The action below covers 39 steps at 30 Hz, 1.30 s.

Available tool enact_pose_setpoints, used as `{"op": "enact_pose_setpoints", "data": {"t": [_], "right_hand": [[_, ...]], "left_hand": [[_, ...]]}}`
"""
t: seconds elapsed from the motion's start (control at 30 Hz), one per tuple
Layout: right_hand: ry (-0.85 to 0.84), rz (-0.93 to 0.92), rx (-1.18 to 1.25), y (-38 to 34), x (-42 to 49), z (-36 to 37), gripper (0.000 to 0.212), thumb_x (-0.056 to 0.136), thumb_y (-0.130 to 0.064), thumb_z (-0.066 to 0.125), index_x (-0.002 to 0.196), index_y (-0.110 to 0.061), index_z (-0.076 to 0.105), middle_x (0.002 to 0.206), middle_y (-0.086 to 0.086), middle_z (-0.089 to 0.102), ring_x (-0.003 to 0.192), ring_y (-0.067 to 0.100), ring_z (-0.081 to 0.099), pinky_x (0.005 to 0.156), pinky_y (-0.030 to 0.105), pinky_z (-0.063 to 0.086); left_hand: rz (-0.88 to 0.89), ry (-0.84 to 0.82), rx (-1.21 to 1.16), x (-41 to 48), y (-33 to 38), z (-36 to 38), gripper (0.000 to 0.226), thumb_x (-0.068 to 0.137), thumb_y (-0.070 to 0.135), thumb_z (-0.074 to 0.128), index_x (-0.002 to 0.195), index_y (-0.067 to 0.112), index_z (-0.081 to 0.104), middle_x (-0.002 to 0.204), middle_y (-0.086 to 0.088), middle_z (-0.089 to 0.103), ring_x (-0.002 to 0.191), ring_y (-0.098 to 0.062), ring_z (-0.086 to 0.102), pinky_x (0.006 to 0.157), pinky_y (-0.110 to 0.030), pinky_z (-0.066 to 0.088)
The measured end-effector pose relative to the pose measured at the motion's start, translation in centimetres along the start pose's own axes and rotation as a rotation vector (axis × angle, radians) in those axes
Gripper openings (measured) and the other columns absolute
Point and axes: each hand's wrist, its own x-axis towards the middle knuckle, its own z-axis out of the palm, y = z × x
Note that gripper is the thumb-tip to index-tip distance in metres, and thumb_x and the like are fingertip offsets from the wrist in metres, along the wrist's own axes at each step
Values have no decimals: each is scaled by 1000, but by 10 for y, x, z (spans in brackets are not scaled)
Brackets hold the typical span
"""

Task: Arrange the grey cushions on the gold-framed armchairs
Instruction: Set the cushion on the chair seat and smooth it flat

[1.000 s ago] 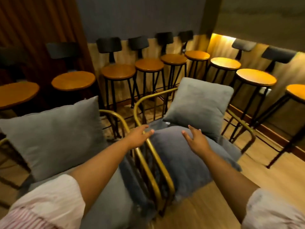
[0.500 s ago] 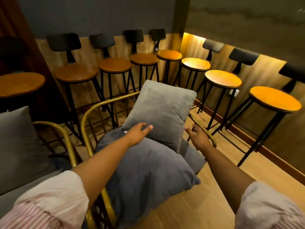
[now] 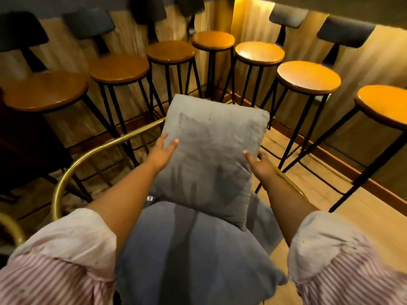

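Note:
A light grey square cushion (image 3: 211, 155) stands tilted against the back of a gold-framed armchair (image 3: 92, 153). It rests on the chair's darker blue-grey seat cushion (image 3: 193, 249). My left hand (image 3: 162, 153) holds the cushion's left edge, thumb on the front face and fingers behind. On the right edge my right hand (image 3: 261, 165) grips the same way, just above the chair's right gold arm (image 3: 293, 186). Both forearms reach over the seat cushion.
Several bar stools with round wooden seats (image 3: 308, 77) and black metal legs line the wood-panelled walls behind and to the right of the armchair. Wooden floor (image 3: 343, 208) shows to the right. Part of another gold frame (image 3: 11, 227) shows at the far left.
Both hands have moved up and apart from the seat cushion onto the two side edges of the light grey cushion. The view has shifted right, so the left armchair has dropped out of sight.

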Motion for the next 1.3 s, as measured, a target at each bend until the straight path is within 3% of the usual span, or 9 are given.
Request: {"op": "enact_pose_setpoints", "data": {"t": [0.1, 0.2, 0.37, 0.63, 0.83, 1.03, 1.3], "right_hand": [[40, 68, 58, 14, 43, 16, 85, 75, -52, 69, 142, -15, 33, 145, 15, 44, 131, 37, 46, 108, 48, 39], [98, 120, -46, 22, 77, 32, 108, 68, -64, 70, 150, -37, 5, 158, 11, 14, 142, 41, 23, 114, 51, 27], [205, 40, -51, 44, 113, 55, 124, 56, -64, 78, 147, -48, -5, 158, 8, 8, 144, 39, 17, 115, 56, 23], [226, -18, 68, 72, 125, 63, 122, 60, -49, 82, 150, -39, 0, 158, 6, 19, 143, 30, 26, 116, 45, 28], [155, 123, 176, 76, 114, 54, 108, 70, -46, 77, 151, -26, 8, 154, 5, 31, 138, 30, 37, 111, 42, 35], [160, 5, 225, 31, 81, 37, 99, 70, -45, 77, 149, -28, 20, 148, 6, 41, 131, 32, 45, 107, 46, 40], [79, -140, 242, -28, -22, 0, 96, 71, -42, 78, 148, -27, 23, 146, 5, 43, 130, 30, 45, 101, 42, 41]], "left_hand": [[-53, 58, -72, 44, -8, 12, 73, 91, 44, 51, 151, 23, 14, 154, -10, 31, 136, -33, 39, 111, -46, 35], [-110, 100, -85, 91, -18, 21, 76, 93, 36, 52, 152, 16, 9, 157, -10, 24, 141, -33, 32, 112, -42, 31], [-210, 41, -18, 144, -43, 23, 97, 84, 51, 59, 152, 21, -1, 160, -7, 14, 143, -34, 27, 113, -43, 28], [-190, 99, -34, 171, -69, 15, 123, 63, 44, 82, 152, 22, 0, 160, -8, 15, 144, -33, 26, 114, -48, 28], [-177, 70, -17, 151, -72, 7, 102, 67, 49, 77, 149, 27, 21, 155, -6, 29, 138, -33, 35, 109, -47, 34], [-35, 171, -110, 97, -45, -6, 89, 75, 37, 75, 148, 24, 25, 151, -7, 36, 136, -31, 39, 107, -43, 35], [19, 267, -226, -32, -21, -45, 90, 71, 44, 75, 146, 24, 29, 150, -7, 39, 135, -32, 40, 107, -46, 35]]}}
